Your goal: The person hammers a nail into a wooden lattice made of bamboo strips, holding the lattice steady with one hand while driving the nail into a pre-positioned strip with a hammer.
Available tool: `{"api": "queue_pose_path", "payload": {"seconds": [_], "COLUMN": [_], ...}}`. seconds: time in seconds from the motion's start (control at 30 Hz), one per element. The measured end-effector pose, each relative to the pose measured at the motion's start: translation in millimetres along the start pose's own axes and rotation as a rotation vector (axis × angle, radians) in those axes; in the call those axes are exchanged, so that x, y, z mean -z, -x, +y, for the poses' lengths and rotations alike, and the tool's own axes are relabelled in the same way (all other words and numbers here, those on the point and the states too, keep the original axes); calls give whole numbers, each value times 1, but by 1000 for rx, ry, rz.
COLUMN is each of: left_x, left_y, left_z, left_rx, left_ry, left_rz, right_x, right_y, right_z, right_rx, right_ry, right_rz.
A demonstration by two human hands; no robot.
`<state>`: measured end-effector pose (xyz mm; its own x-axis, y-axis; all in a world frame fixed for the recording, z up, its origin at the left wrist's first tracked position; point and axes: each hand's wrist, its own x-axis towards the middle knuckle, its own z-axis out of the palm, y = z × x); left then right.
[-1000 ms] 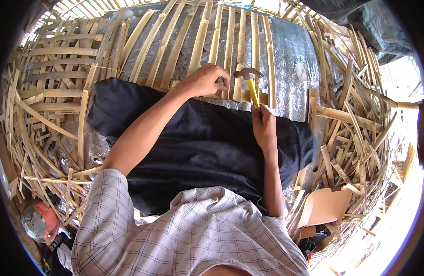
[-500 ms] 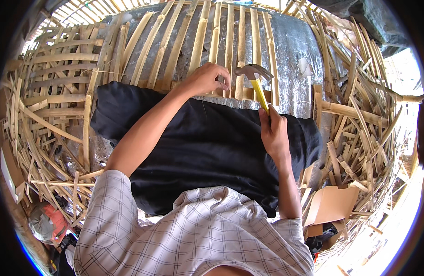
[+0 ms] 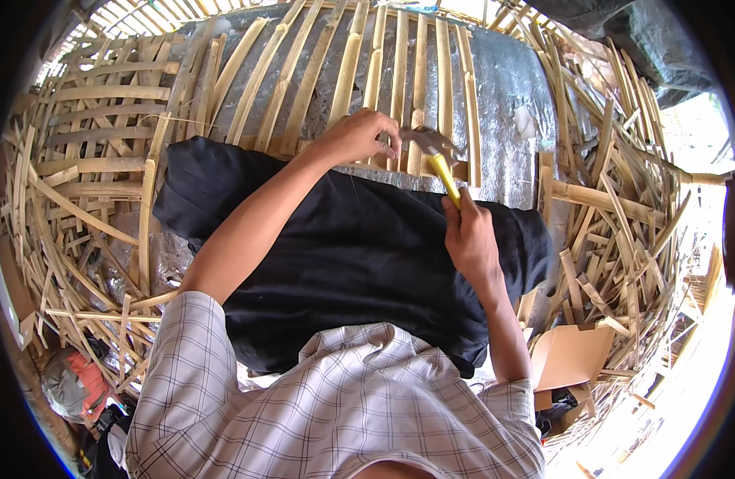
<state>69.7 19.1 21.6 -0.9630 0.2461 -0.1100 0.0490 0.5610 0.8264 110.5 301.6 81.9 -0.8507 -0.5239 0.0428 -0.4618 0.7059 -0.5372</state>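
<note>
My right hand (image 3: 473, 239) is wrapped round the yellow handle of a claw hammer (image 3: 444, 174). The hammer's dark head is slightly blurred and hangs just right of my left fingertips, over the near ends of the bamboo slats (image 3: 375, 68). My left hand (image 3: 358, 137) is closed in a pinch at the near end of one slat, above a crosswise bamboo strip. Whatever sits between those fingertips is too small to make out. Black cloth (image 3: 343, 239) covers my lap beneath both forearms.
Silvery sheeting (image 3: 507, 96) lies under the slats. A woven bamboo panel (image 3: 104, 136) stands at the left. Loose split bamboo (image 3: 615, 239) is heaped at the right, near an open cardboard box (image 3: 571, 355). A grey and red cap-like item (image 3: 76, 387) lies at lower left.
The hammer head has swung down and left, closer to my left fingertips. My right hand has shifted slightly down with it, while my left hand stays nearly in place.
</note>
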Motion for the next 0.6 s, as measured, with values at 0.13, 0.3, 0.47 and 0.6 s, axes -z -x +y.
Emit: {"api": "queue_pose_path", "payload": {"seconds": [0.13, 0.3, 0.47, 0.6], "left_x": [-10, -3, -11, -1], "left_y": [5, 1, 4, 1], "left_z": [-16, -17, -21, -18], "left_rx": [-85, -87, -110, -79], "left_ry": [-67, 16, -88, 14], "left_rz": [174, 34, 158, -22], "right_x": [3, 3, -5, 9], "right_y": [-2, 0, 0, 0], "right_z": [-9, -10, -3, -15], "right_rx": [17, 17, 0, -51], "right_ry": [132, -36, 198, 81], "right_rz": [-47, 45, -54, -13]}}
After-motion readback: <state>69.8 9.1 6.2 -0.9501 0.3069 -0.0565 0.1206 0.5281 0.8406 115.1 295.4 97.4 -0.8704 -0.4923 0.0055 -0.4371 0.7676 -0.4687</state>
